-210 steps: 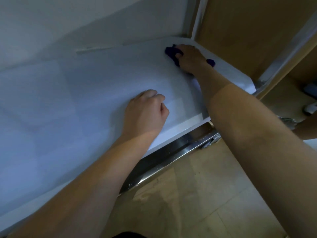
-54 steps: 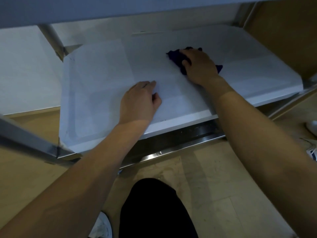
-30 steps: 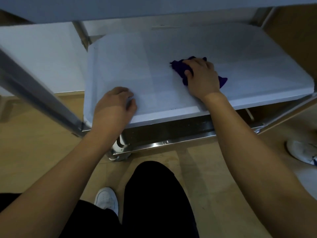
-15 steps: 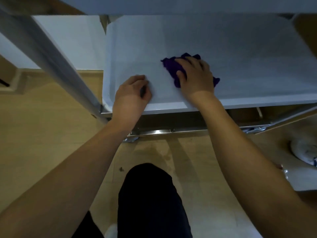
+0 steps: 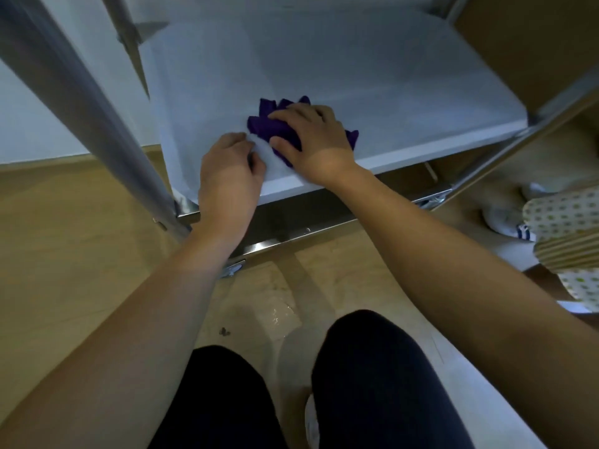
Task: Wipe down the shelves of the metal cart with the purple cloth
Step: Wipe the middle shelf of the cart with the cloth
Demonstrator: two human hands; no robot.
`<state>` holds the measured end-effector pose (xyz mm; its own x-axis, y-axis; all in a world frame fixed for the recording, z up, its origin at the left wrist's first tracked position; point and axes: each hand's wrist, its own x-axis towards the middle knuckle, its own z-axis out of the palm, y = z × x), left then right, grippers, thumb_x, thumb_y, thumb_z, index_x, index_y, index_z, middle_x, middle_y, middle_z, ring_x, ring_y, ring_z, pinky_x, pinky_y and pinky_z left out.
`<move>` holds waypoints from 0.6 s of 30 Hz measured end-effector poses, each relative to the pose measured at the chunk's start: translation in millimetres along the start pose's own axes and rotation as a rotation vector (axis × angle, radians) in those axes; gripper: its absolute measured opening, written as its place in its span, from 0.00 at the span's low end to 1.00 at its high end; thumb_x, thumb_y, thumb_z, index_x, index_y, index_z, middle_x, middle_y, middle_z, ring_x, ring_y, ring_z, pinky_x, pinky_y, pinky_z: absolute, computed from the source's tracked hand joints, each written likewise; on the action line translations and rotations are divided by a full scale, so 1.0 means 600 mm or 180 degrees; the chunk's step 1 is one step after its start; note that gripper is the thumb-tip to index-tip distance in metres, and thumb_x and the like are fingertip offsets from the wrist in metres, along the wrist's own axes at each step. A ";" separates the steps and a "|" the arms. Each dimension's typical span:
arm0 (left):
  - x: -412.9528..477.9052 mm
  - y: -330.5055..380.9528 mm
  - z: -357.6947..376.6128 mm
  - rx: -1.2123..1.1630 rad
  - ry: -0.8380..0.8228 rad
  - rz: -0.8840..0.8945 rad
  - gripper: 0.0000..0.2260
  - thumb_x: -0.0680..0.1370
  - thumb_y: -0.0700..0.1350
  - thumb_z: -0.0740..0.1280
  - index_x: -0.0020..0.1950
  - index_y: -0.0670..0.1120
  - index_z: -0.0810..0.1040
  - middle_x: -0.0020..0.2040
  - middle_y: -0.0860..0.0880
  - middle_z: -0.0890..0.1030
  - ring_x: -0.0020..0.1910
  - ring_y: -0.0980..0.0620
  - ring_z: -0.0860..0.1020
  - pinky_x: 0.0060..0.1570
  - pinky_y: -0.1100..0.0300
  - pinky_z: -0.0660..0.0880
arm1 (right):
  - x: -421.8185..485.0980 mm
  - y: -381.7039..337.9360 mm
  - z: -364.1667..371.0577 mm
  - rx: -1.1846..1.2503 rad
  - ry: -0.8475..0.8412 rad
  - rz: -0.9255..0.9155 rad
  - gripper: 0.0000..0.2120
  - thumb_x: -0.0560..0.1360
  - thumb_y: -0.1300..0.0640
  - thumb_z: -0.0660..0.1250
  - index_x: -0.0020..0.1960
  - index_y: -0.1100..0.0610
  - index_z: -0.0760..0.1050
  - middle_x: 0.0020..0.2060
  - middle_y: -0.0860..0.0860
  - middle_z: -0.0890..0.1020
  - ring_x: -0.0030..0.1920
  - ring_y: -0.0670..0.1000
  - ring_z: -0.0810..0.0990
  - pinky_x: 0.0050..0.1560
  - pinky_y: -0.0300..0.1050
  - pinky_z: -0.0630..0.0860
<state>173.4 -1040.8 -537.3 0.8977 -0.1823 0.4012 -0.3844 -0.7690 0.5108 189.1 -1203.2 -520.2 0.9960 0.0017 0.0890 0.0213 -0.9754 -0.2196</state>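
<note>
Where cloth lies — right hand presses;

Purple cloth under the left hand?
No, the purple cloth lies pressed under the right hand on the white shelf, while the left hand rests on the shelf beside it.
</note>
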 end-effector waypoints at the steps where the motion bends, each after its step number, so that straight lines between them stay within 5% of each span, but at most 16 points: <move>1: -0.001 0.000 -0.001 -0.0025 0.0003 -0.0010 0.14 0.80 0.46 0.61 0.59 0.40 0.80 0.60 0.45 0.79 0.57 0.49 0.77 0.61 0.64 0.67 | -0.002 -0.002 -0.001 -0.0034 0.0006 0.0009 0.22 0.79 0.41 0.57 0.72 0.44 0.65 0.71 0.47 0.68 0.71 0.57 0.63 0.66 0.54 0.65; 8: 0.002 -0.006 0.018 0.0001 0.0314 0.0013 0.13 0.80 0.46 0.60 0.56 0.41 0.80 0.56 0.45 0.80 0.53 0.50 0.78 0.58 0.64 0.68 | 0.005 0.001 0.012 0.0052 0.0266 -0.0137 0.18 0.79 0.45 0.59 0.68 0.44 0.68 0.66 0.49 0.72 0.66 0.57 0.66 0.63 0.52 0.67; 14: -0.007 -0.003 0.007 -0.0121 0.0645 0.0235 0.11 0.77 0.44 0.62 0.51 0.43 0.82 0.50 0.46 0.81 0.49 0.53 0.77 0.47 0.79 0.62 | -0.018 0.019 0.024 0.0362 0.0836 -0.0846 0.17 0.78 0.46 0.60 0.67 0.46 0.71 0.60 0.50 0.76 0.60 0.55 0.71 0.58 0.49 0.71; 18: -0.055 -0.006 -0.025 -0.0100 0.0752 0.0519 0.09 0.76 0.41 0.63 0.49 0.40 0.82 0.47 0.44 0.81 0.48 0.52 0.77 0.50 0.70 0.69 | -0.066 0.011 0.025 0.0489 0.1009 -0.1149 0.18 0.78 0.47 0.61 0.67 0.47 0.72 0.61 0.49 0.77 0.62 0.54 0.71 0.59 0.49 0.71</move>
<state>141.7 -1022.5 -541.0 0.7499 -0.1514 0.6440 -0.5293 -0.7212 0.4469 150.9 -1206.1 -539.9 0.8481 0.2425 0.4711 0.3957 -0.8812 -0.2588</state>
